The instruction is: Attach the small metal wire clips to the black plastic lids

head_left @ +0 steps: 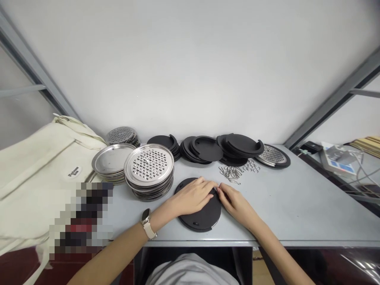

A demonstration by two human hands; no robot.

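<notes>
A round black disc lies flat on the grey table near its front edge, with small dark nubs on its face. My left hand, a watch on its wrist, rests across the disc's upper part with its fingers reaching to the right rim. At that rim my right hand has its fingers bent together, its fingertips meeting those of my left hand. Whatever small thing may be between the right fingertips is too hidden to make out.
Stacked metal grater discs and plain metal discs stand left. Black disc stacks line the wall. Metal hooks and rings lie behind my right hand. A cream bag sits at the left.
</notes>
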